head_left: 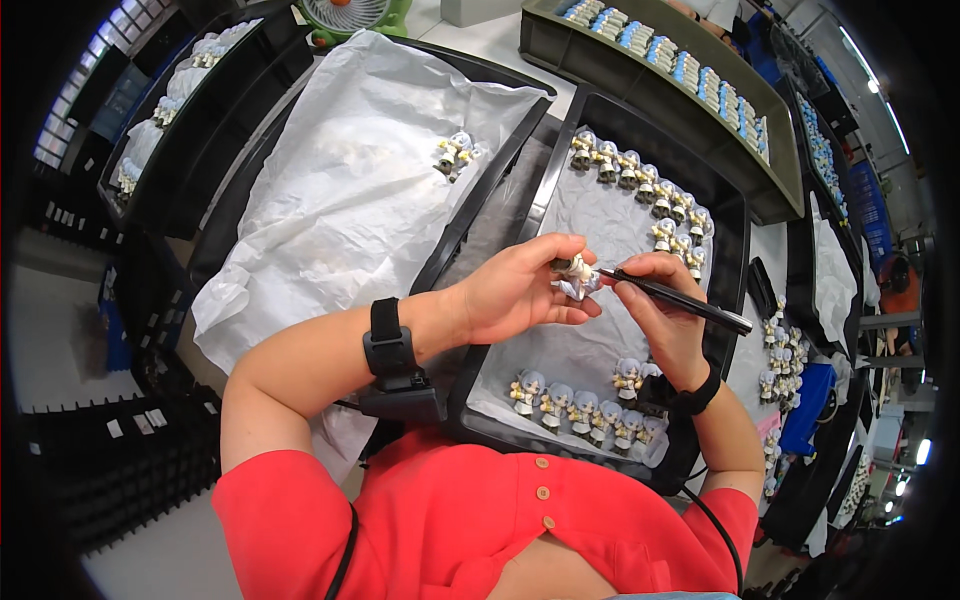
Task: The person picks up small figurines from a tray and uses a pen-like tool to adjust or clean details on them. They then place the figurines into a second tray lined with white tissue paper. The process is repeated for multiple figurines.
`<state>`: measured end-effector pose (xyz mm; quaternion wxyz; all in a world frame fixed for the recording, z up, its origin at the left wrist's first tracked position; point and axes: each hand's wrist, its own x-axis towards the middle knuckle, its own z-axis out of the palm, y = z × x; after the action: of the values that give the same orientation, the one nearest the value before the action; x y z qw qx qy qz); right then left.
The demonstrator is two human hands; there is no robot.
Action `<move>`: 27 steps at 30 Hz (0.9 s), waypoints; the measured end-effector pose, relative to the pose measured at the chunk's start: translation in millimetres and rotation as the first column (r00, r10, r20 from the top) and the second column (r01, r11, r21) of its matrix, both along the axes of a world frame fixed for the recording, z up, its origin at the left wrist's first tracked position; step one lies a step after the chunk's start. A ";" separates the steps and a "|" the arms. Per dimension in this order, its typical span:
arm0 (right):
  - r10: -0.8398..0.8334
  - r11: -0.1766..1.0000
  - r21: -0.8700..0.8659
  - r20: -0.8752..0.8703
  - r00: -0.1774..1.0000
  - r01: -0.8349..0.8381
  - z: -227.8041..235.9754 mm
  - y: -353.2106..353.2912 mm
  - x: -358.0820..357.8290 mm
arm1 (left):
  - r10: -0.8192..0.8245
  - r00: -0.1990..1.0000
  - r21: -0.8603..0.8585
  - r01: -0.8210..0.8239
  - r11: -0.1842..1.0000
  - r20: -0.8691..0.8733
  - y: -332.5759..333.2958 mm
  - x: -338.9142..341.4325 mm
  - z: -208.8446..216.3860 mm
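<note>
My left hand point(508, 292) holds a small chibi-style figurine point(577, 278) with pale hair between thumb and fingers. In my right hand point(668, 325) is a slim black pen-like tool point(692, 303), its tip touching or very near the figurine; the exact contact is too small to tell. Both hands are above a black tray point(736, 245) lined with white paper. Similar upright figurines point(628, 168) stand in rows along the tray's far and right sides. More figurines point(584, 408) line its near side, close to my right wrist.
Left of the tray, another black tray is covered by crumpled white paper point(330, 190), with a few figurines point(455, 152) on it. A green-grey crate point(660, 95) of blue-and-white pieces stands behind. A green fan point(350, 15) sits at the back. More figurines point(783, 355) lie at right.
</note>
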<state>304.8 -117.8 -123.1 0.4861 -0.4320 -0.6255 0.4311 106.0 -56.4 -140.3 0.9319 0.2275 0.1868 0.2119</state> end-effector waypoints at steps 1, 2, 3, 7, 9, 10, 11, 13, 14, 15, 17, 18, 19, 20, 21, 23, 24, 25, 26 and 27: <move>-0.016 0.999 -0.051 -0.047 0.999 0.014 -0.6 -0.1 -0.4 | -0.003 1.000 0.006 0.003 1.000 -0.012 -0.1 0.1 -0.4; -0.035 0.994 -0.103 -0.092 0.995 0.025 -1.0 -0.2 -1.2 | -0.006 1.000 0.012 0.007 1.000 -0.023 -0.4 0.4 -0.3; -0.056 0.987 -0.155 -0.135 0.989 0.035 -1.2 -0.1 -2.2 | -0.010 0.999 0.019 0.011 1.000 -0.035 -0.5 0.7 0.2; -0.102 0.970 -0.231 -0.120 0.987 0.072 2.3 2.4 -3.0 | 0.011 0.998 0.031 -0.009 0.999 -0.060 -2.2 1.9 3.8; -0.117 0.962 -0.262 -0.153 0.981 0.074 -1.1 4.3 -4.5 | 0.011 0.998 0.035 -0.009 0.999 -0.062 -2.5 2.3 5.0; -0.126 0.958 -0.277 -0.169 0.978 0.075 -2.6 5.3 -5.1 | 0.007 0.998 0.039 -0.004 0.999 -0.065 -2.5 2.6 5.5; -0.137 0.952 -0.296 -0.172 0.975 0.081 -3.0 6.4 -4.9 | 0.002 0.998 0.044 0.001 0.999 -0.068 -2.4 3.0 6.0; -0.157 0.938 -0.335 -0.179 0.971 0.090 -4.4 8.7 -4.9 | -0.004 0.997 0.056 0.008 0.998 -0.072 -2.7 3.1 5.3; -0.165 0.932 -0.349 -0.185 0.969 0.092 -4.8 9.1 -5.1 | -0.007 0.997 0.064 0.011 0.998 -0.072 -2.6 3.3 4.8; -0.172 0.927 -0.364 -0.190 0.967 0.093 -5.0 9.4 -5.4 | -0.010 0.997 0.073 0.015 0.997 -0.073 -2.6 3.4 4.5; -0.173 0.917 -0.390 -0.188 0.967 0.088 -5.1 10.0 -5.4 | -0.013 0.995 0.079 0.021 0.997 -0.102 -3.4 3.4 6.4; -0.169 0.912 -0.402 -0.179 0.969 0.085 -4.9 10.1 -5.2 | -0.017 0.993 0.082 0.027 0.996 -0.115 -3.5 3.5 6.7; -0.165 0.907 -0.413 -0.171 0.971 0.082 -4.9 9.9 -5.2 | -0.024 0.993 0.086 0.034 0.996 -0.114 -3.3 3.6 6.0; -0.169 0.906 -0.414 -0.170 0.971 0.085 -5.1 9.6 -5.6 | -0.031 0.993 0.090 0.041 0.995 -0.113 -3.1 3.6 5.3; -0.170 0.906 -0.415 -0.169 0.971 0.086 -5.0 9.6 -6.1 | -0.036 0.993 0.094 0.046 0.994 -0.112 -3.0 3.7 5.2; -0.175 0.904 -0.418 -0.167 0.970 0.091 -5.4 9.4 -6.2 | -0.032 0.991 0.097 0.044 0.994 -0.129 -3.4 4.2 5.8; -0.178 0.903 -0.419 -0.165 0.970 0.094 -5.8 9.4 -5.9 | -0.028 0.990 0.099 0.042 0.994 -0.137 -3.7 4.3 6.0; -0.181 0.902 -0.420 -0.162 0.970 0.098 -6.3 9.4 -5.6 | -0.022 0.989 0.095 0.036 0.995 -0.144 -4.1 4.3 5.5; -0.177 0.901 -0.424 -0.159 0.971 0.095 -6.8 9.6 -5.1 | -0.016 0.988 0.090 0.030 0.995 -0.151 -4.5 4.3 4.6; -0.174 0.899 -0.428 -0.157 0.972 0.092 -7.4 9.8 -4.3 | -0.010 0.987 0.086 0.024 0.996 -0.159 -4.8 4.4 4.2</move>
<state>300.5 -108.0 -130.4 0.4685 -0.5245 -0.4382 0.5599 110.5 -61.2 -136.1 0.9051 0.2856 0.2487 0.1932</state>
